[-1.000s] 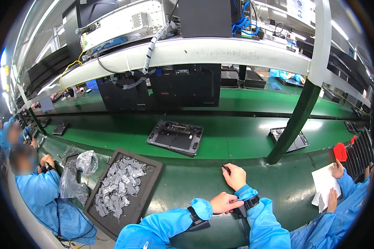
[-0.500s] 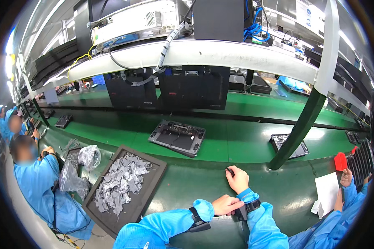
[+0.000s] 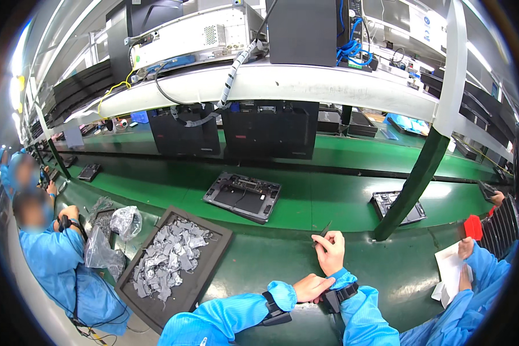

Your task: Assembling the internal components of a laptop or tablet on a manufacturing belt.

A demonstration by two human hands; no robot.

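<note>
Head view. Landmark: the dark shallow tray [image 3: 212, 259], angled on the green tabletop [image 3: 386, 271], loaded with a loose heap of torn grey scraps [image 3: 170, 259].

Right hand [image 3: 330, 254] is right of the tray, above the tabletop. Its grip is closed on a thin dark tool [image 3: 327, 228], pinched between thumb and fingertips, one slender end pointing up and away. The tool is thus also right of the tray, roughly level with its far end; whether the lower end touches the tabletop cannot be told.

Left hand [image 3: 311, 287] is right of the tray's near half, fingers lying against the right wrist, beside a black wrist strap [image 3: 348, 291]. Whether its grip clasps the cuff or merely rests there cannot be told. A second black strap [image 3: 275, 315] sits on the left sleeve, between the tray and the left hand.

Beyond the tray, slightly right: an opened dark device [image 3: 251, 205], inner parts exposed, on a green strip. Another opened device [image 3: 393, 202] is well right of the tray, partly behind a slanting post [image 3: 415, 184]. Just left of the tray: clear plastic bags [image 3: 126, 222]. Far right of it, a co-worker's hands [image 3: 466, 248] hold a white sheet [image 3: 450, 266].
</note>
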